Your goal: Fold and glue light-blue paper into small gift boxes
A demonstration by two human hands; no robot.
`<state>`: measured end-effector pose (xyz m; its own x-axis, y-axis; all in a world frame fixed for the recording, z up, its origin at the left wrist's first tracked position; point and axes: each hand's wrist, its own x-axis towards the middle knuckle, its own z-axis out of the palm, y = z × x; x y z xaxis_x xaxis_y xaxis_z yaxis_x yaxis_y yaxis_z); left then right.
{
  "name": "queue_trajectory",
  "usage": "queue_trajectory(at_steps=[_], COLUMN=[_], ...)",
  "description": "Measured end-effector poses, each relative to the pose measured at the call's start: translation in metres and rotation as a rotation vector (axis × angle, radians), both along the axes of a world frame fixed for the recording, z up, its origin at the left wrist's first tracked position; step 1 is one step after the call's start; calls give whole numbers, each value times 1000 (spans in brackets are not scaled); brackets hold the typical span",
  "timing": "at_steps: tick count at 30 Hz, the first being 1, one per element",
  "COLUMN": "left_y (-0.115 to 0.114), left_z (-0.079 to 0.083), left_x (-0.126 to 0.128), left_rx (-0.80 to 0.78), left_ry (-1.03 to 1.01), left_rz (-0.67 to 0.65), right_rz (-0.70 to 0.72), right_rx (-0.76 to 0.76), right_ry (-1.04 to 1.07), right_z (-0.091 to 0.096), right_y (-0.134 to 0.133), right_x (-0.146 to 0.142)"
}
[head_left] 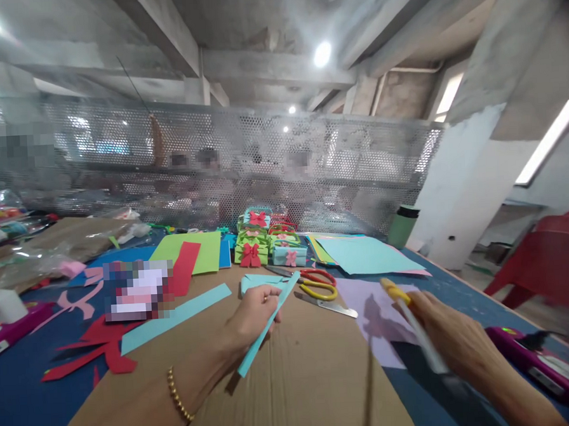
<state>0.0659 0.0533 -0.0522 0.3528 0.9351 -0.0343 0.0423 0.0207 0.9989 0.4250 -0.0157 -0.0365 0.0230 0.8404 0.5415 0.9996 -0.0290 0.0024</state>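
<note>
My left hand (pixel 258 313) pinches a narrow light-blue paper strip (pixel 258 348), held slanted above the brown cardboard (pixel 313 389). Just behind the fingers lies a folded light-blue paper piece (pixel 250 282), partly hidden. On the right, my right hand (pixel 437 319) is closed around a yellow-tipped tool (pixel 397 292) with a pale, stick-like body; motion blurs it, so its exact kind is unclear. The tool is over a lilac paper sheet (pixel 351 298), which carries the hand's shadow. Scissors (pixel 324 290) with red and yellow handles rest between the hands.
Small paper baskets with bows (pixel 252 243) stand at the back. A phone (pixel 138 290), red paper scraps (pixel 103 343) and a flat light-blue strip (pixel 175 317) lie left. Light-blue sheets (pixel 367 254), a green bottle (pixel 402 226) and a magenta device (pixel 540 362) are right.
</note>
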Motion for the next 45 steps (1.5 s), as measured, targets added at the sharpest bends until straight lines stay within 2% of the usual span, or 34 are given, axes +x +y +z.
queue_trajectory(at_steps=[3, 5, 7, 9, 11, 13, 15, 17, 18, 21, 25, 31, 37, 40, 45], left_y=[-3, -4, -5, -7, -13, -20, -28, -33, -34, -31, -26, -33, -34, -35, -41], left_z=[-1, -2, -4, -4, -2, 2, 7, 10, 10, 8, 2, 5, 7, 8, 11], left_x=[0, 0, 0, 0, 1, 3, 5, 6, 6, 6, 5, 7, 6, 5, 6], left_rx=[11, 20, 31, 42, 50, 56, 65, 107, 138, 223, 245, 84, 26, 16, 22], left_ry=[-5, -6, -7, -8, -9, -10, -28, -63, -78, -73, -74, -101, -107, -104, -86], left_rz=[-24, -39, -50, -61, -72, -88, -105, -119, -121, -113, -135, -186, -209, -209, -196], right_rz=[33, 61, 98, 103, 80, 146, 326, 483, 515, 537, 535, 615, 667, 657, 592], right_rx=[-137, -182, -198, -161, -85, -51, -183, -356, -387, -397, -374, -354, -339, -329, -217], right_ry=[-15, -3, 12, 8, 30, 214, 481, 773, 835, 956, 1094, 1234, 1311, 1333, 1399], right_z=[-21, -28, -25, -13, 7, 26, 37, 38, 36, 21, 9, 9, -4, -2, 6], right_y=[-1, -1, -1, -4, -8, -11, -8, 1, 8, 25, 32, 26, 31, 30, 26], right_x=[23, 36, 44, 38, 11, -37, -93, -141, -159, -185, -187, -188, -184, -183, -181])
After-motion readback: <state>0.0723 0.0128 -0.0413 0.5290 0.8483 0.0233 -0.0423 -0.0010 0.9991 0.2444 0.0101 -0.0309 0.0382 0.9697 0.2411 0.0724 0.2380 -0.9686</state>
